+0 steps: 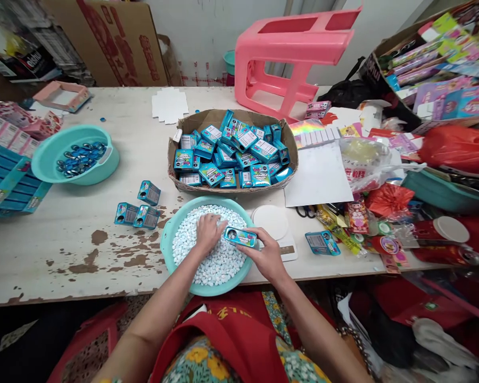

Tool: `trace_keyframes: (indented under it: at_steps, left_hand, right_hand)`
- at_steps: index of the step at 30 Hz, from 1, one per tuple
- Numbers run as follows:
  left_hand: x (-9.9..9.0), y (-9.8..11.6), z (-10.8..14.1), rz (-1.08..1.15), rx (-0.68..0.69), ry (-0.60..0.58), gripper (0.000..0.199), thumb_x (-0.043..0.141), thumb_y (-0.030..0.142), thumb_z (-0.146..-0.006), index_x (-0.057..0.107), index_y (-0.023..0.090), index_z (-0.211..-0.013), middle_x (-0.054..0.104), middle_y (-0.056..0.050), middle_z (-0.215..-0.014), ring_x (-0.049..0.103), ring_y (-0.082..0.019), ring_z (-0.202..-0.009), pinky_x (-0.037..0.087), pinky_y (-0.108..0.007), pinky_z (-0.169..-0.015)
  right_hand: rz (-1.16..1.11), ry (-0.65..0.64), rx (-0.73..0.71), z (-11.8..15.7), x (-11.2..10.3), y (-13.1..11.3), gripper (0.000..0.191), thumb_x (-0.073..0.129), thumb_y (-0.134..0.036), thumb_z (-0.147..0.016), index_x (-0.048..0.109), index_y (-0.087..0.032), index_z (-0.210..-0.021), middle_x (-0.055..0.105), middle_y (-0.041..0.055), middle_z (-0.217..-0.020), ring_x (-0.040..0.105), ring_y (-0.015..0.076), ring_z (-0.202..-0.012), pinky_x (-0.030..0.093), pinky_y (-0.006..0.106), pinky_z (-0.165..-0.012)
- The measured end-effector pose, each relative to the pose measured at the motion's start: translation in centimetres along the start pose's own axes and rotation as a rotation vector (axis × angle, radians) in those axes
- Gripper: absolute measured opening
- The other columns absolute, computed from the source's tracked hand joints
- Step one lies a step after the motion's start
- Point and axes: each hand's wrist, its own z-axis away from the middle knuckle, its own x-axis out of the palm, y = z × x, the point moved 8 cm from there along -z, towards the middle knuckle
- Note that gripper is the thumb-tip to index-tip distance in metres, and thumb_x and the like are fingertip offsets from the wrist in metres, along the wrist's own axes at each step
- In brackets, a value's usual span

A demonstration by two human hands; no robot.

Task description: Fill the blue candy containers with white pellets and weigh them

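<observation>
A light-teal basin [166, 246] full of small white candies [219, 271] stands at the table's front edge. My left hand [209, 233] is over the candies, palm down, its fingers spread and touching them; whether any candy lies under the fingers is hidden. In my right hand [268, 254] is a small blue candy box [241, 237], held tilted over the basin's right side. A dark round opening shows at the box's left end, close to my left fingertips.
Behind the basin is a cardboard tray [233, 190] heaped with blue boxes. Several blue boxes [147, 215] stand left; one box [322, 243] lies right, past a white scale [275, 226]. A teal bowl [75, 175] holds shiny blue pieces. A pink stool [247, 69] lies behind.
</observation>
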Motion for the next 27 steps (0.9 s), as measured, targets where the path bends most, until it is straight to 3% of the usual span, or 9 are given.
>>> trace_keyframes:
  at_steps: [3, 5, 8, 11, 13, 16, 20, 27]
  left_hand:
    - [3.1, 0.5, 1.9, -0.279, 0.085, -0.137, 0.024, 0.052, 0.034, -0.082, 0.063, 0.021, -0.100, 0.059, -0.013, -0.105, 0.051, -0.030, -0.101, 0.038, -0.042, -0.086]
    - [3.9, 0.6, 2.7, -0.267, 0.093, -0.175, 0.019, 0.055, 0.032, -0.080, 0.063, 0.020, -0.092, 0.060, -0.013, -0.099, 0.053, -0.030, -0.096, 0.040, -0.039, -0.079]
    - [2.4, -0.2, 2.5, 0.042, -0.056, -0.066, 0.013, 0.061, 0.033, -0.075, 0.061, 0.020, -0.077, 0.061, -0.007, -0.082, 0.056, -0.023, -0.081, 0.041, -0.030, -0.068]
    - [0.3, -1.2, 2.3, 0.594, -0.318, 0.084, 0.022, 0.067, 0.039, -0.070, 0.057, 0.019, -0.067, 0.055, 0.000, -0.062, 0.049, -0.013, -0.056, 0.036, -0.023, -0.052]
    - [-0.6, -0.5, 2.4, 0.936, -0.422, 0.123, 0.027, 0.067, 0.042, -0.068, 0.056, 0.018, -0.069, 0.050, 0.003, -0.057, 0.041, -0.009, -0.044, 0.029, -0.020, -0.042]
    - [-2.4, 2.3, 2.3, 1.247, -0.389, 0.133, 0.024, 0.064, 0.040, -0.072, 0.054, 0.018, -0.073, 0.053, 0.002, -0.061, 0.045, -0.008, -0.043, 0.031, -0.020, -0.039]
    - [-4.2, 4.6, 2.0, 1.434, -0.302, 0.169, 0.020, 0.063, 0.034, -0.073, 0.052, 0.018, -0.072, 0.056, 0.001, -0.069, 0.058, -0.012, -0.057, 0.046, -0.024, -0.052]
    - [-4.7, 4.3, 1.6, 1.340, -0.357, 0.261, 0.026, 0.067, 0.037, -0.072, 0.051, 0.017, -0.069, 0.055, 0.002, -0.064, 0.056, -0.010, -0.051, 0.042, -0.022, -0.048]
  right_hand:
    - [0.035, 0.022, -0.011, 0.1, -0.3, 0.4, 0.032, 0.073, -0.034, -0.072, 0.064, -0.023, -0.101, 0.065, 0.0046, -0.099, 0.061, 0.0221, -0.095, 0.048, 0.036, -0.085]
    - [0.069, 0.027, -0.015, 0.1, -0.3, 0.9, 0.031, 0.072, -0.033, -0.073, 0.063, -0.023, -0.101, 0.065, 0.0040, -0.097, 0.062, 0.0215, -0.093, 0.048, 0.035, -0.083]
    - [0.125, 0.024, -0.009, 0.3, -0.3, 1.6, 0.029, 0.072, -0.031, -0.074, 0.063, -0.023, -0.101, 0.064, 0.0036, -0.095, 0.061, 0.0209, -0.091, 0.048, 0.033, -0.080]
    - [0.172, 0.012, -0.022, 0.4, -0.1, 1.8, 0.029, 0.071, -0.031, -0.074, 0.062, -0.022, -0.100, 0.064, 0.0038, -0.094, 0.061, 0.0212, -0.089, 0.048, 0.034, -0.079]
    - [0.214, -0.005, -0.035, 0.3, 0.4, 1.7, 0.029, 0.071, -0.029, -0.074, 0.062, -0.022, -0.101, 0.064, 0.0047, -0.095, 0.061, 0.0218, -0.090, 0.048, 0.034, -0.080]
    - [0.294, -0.041, -0.057, 0.1, 1.9, 1.4, 0.028, 0.071, -0.025, -0.073, 0.062, -0.022, -0.100, 0.065, 0.0054, -0.096, 0.061, 0.0231, -0.091, 0.047, 0.035, -0.079]
    - [0.324, -0.094, -0.106, -0.2, 3.7, 0.4, 0.032, 0.073, -0.025, -0.071, 0.062, -0.024, -0.101, 0.066, 0.0038, -0.096, 0.062, 0.0237, -0.093, 0.045, 0.036, -0.081]
    - [0.282, -0.083, -0.122, -0.7, 3.4, -0.7, 0.030, 0.073, -0.026, -0.071, 0.062, -0.024, -0.098, 0.068, 0.0030, -0.095, 0.062, 0.0228, -0.092, 0.044, 0.034, -0.079]
